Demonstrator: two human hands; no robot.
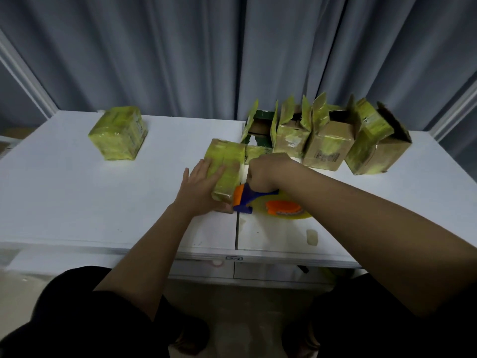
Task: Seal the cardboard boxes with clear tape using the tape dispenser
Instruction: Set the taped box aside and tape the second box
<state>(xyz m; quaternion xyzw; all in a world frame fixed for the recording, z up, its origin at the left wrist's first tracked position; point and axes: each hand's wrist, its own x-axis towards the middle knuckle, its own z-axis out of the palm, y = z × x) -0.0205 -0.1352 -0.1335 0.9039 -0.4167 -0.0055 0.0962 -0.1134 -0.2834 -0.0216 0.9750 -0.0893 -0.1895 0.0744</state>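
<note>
A small cardboard box [228, 161], covered in yellowish tape, lies closed at the middle of the white table [77, 202]. My left hand [201, 187] presses flat on its top and left side. My right hand [263, 174] grips the handle of a blue and orange tape dispenser [247, 200], whose front end touches the box's near right corner. The roll of clear tape [289, 209] on the dispenser lies low over the table, partly hidden under my right forearm.
A closed, taped box [118, 133] sits alone at the far left. Several boxes [327, 135] with raised flaps stand in a row at the back right. A small scrap of tape [311, 236] lies near the front edge. Grey curtains hang behind.
</note>
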